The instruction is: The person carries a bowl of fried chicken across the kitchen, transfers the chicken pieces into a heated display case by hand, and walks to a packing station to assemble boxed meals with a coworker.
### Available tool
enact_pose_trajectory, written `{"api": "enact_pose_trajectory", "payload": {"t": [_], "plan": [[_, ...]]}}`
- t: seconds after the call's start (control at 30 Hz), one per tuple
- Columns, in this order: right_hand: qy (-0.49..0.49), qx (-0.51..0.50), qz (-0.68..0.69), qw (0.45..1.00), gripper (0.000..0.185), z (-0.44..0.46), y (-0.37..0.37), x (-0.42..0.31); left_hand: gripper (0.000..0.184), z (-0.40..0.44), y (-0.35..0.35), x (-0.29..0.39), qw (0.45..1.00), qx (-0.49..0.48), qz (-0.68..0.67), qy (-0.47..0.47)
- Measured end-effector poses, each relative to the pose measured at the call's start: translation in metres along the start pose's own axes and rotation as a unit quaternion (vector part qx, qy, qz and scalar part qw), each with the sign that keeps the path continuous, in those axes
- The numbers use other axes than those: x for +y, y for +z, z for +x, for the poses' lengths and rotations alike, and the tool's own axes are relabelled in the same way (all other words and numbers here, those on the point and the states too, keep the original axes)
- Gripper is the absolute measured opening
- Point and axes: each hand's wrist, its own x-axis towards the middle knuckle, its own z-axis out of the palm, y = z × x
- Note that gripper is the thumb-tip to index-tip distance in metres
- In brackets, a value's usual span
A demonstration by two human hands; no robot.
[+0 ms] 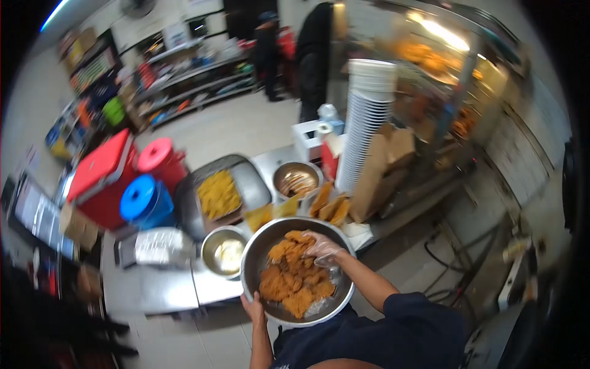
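Observation:
A large steel mixing bowl [247, 261] holds several pieces of orange-brown fried chicken [295, 280] just in front of my body. My left hand [253, 305] grips the bowl's near left rim, thumb on the edge. Inside the bowl's far right side, my right hand [326, 249] wears a clear plastic glove. Its fingers curl against a piece of the chicken, partly hidden by blur. Some clear plastic [316, 306] shows at the bowl's near side. Beside the bowl stands a smaller steel bowl [209, 246] with pale contents.
A tray of yellow food [219, 195] sits on the steel counter [166, 294]. Beyond are another steel bowl [298, 175], stacked white tubs [367, 117] and a brown paper bag [373, 175]. A blue bucket [146, 200] and red cooler [101, 166] stand left; a person [267, 55] is far off.

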Motion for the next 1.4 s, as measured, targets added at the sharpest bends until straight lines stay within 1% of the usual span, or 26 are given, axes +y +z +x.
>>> {"api": "enact_pose_trajectory", "payload": {"t": [0.03,0.1,0.17,0.2,0.23,0.3,0.33,0.5,0.57,0.63,0.7,0.77,0.8,0.83,0.87,0.93,1.0,1.03,1.07,1.1,1.17,1.27,1.3,1.33,1.37,1.4], "plan": [[-0.004,0.002,-0.02,1.0,0.062,-0.007,-0.001,-0.004,0.034,0.007,-0.003,-0.012,0.999,-0.011,-0.033,-0.006],[0.011,0.006,0.029,1.0,0.062,-0.017,-0.003,-0.007,0.034,0.015,-0.009,-0.026,0.999,-0.037,-0.031,-0.007],[0.015,-0.006,0.215,0.976,0.064,-0.028,0.0,-0.015,0.032,0.022,-0.012,-0.04,0.999,-0.041,-0.026,0.012],[0.048,-0.005,0.2,0.979,0.066,-0.023,-0.004,-0.004,0.03,0.027,-0.012,-0.045,0.999,-0.034,-0.026,0.033],[0.049,0.004,0.207,0.977,0.066,-0.033,-0.006,-0.016,0.03,0.024,-0.008,-0.037,0.999,-0.042,-0.018,0.029],[0.098,-0.001,0.253,0.963,0.066,-0.062,0.002,-0.049,0.033,0.015,-0.007,-0.023,0.995,-0.065,-0.072,-0.002],[0.079,-0.027,0.316,0.945,0.066,-0.068,0.004,-0.049,0.034,0.013,-0.006,-0.02,0.995,-0.072,-0.069,0.009],[0.136,0.01,0.29,0.947,0.063,-0.109,0.018,-0.095,0.035,0.014,-0.004,-0.019,0.995,-0.067,-0.069,-0.004],[0.135,0.016,0.308,0.941,0.076,-0.116,0.018,-0.098,0.035,0.021,-0.006,-0.026,0.994,-0.071,-0.087,-0.007],[0.143,0.022,0.302,0.942,0.077,-0.108,0.008,-0.073,0.037,0.021,-0.006,-0.025,0.997,-0.061,-0.053,-0.02],[0.098,0.0,0.335,0.937,0.075,-0.102,0.0,-0.052,0.037,0.013,-0.003,-0.013,0.994,-0.07,-0.08,-0.02],[0.085,-0.003,0.378,0.922,0.073,-0.102,-0.004,-0.052,0.038,0.012,-0.004,-0.009,0.996,-0.071,-0.048,-0.018],[0.013,-0.022,0.393,0.919,0.069,-0.107,-0.011,-0.053,0.037,0.01,-0.004,-0.006,0.997,-0.064,-0.044,-0.017],[-0.06,-0.038,0.405,0.912,0.066,-0.122,-0.012,-0.081,0.036,0.007,-0.002,-0.004,0.997,-0.059,-0.042,-0.017],[-0.061,-0.033,0.404,0.912,0.066,-0.141,-0.013,-0.108,0.04,0.004,-0.001,0.0,0.994,-0.076,-0.071,-0.017],[-0.256,-0.033,0.329,0.908,0.063,-0.178,-0.02,-0.15,0.042,0.001,0.0,0.001,0.994,-0.079,-0.074,-0.029],[-0.212,0.094,0.405,0.884,0.061,-0.205,-0.046,-0.153,0.045,-0.002,0.002,0.007,0.993,-0.066,-0.083,-0.048],[-0.241,0.108,0.466,0.844,0.059,-0.217,-0.073,-0.138,0.045,-0.005,0.003,0.01,0.993,-0.073,-0.078,-0.045],[-0.254,0.199,0.397,0.859,0.059,-0.242,-0.07,-0.173,0.046,-0.007,0.003,0.013,0.995,-0.059,-0.069,-0.05],[-0.27,0.196,0.379,0.863,0.055,-0.257,-0.094,-0.177,0.048,-0.006,0.006,0.014,0.996,-0.045,-0.063,-0.053],[-0.315,0.274,0.301,0.858,0.052,-0.289,-0.115,-0.201,0.059,0.011,-0.004,-0.007,0.995,-0.059,-0.05,-0.058],[-0.41,0.269,0.212,0.845,0.048,-0.332,-0.151,-0.228,0.065,0.003,0.001,0.006,0.997,-0.054,-0.016,-0.044],[-0.354,0.327,0.234,0.845,0.05,-0.346,-0.186,-0.226,0.051,0.001,0.008,0.008,0.999,0.001,-0.012,-0.051],[-0.295,0.38,0.254,0.839,0.052,-0.356,-0.221,-0.228,0.051,-0.002,0.011,0.012,0.999,0.005,0.011,-0.051],[-0.307,0.405,0.232,0.83,0.052,-0.361,-0.237,-0.241,0.05,-0.002,0.011,0.013,0.998,0.011,0.033,-0.049],[-0.318,0.428,0.21,0.819,0.051,-0.365,-0.255,-0.254,0.067,0.006,0.001,0.004,0.997,-0.049,0.015,-0.059]]}}
